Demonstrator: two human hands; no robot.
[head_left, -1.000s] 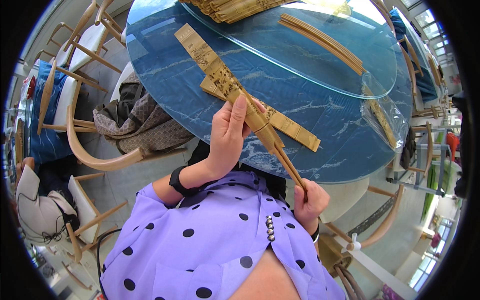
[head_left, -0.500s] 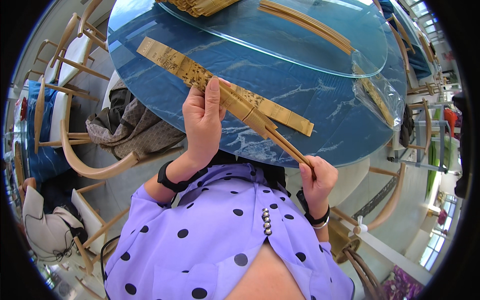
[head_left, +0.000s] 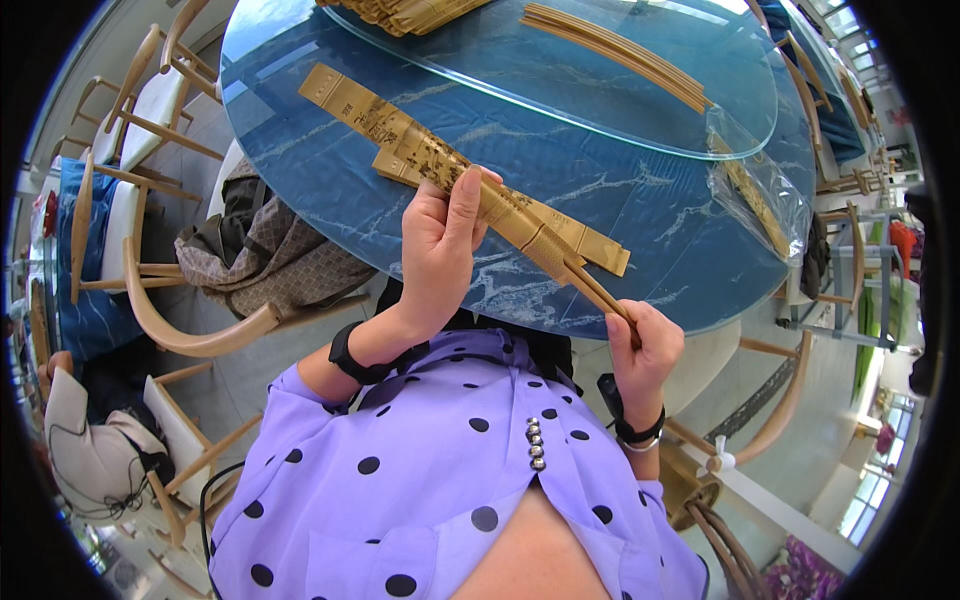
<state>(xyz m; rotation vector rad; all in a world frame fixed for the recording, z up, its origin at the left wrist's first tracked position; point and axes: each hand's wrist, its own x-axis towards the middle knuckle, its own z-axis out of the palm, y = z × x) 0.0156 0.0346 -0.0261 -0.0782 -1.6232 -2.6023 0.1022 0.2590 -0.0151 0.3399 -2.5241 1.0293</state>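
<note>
One bright room with a grey floor surrounds a big round bench, its blue cover veined with white. A glass turntable takes up the far side. To the left, a curved wooden chair stands with a brown bag by its arm. On the turntable sit a gold pile and a bundle of slim rods, with a clear wrapper across its rim.

Both hands work near me over the bench's edge: the left hand pinches a gold sleeve, thumb uppermost, and the right hand is closed round the sticks poking from its lower end. A second sleeve lies crosswise beneath.

My worry is the paper: it looks thin, so twisting between the two grips could crease or split it. An angled push might snag the sticks on its lip; a loosened right grip could drop them floorward.
</note>
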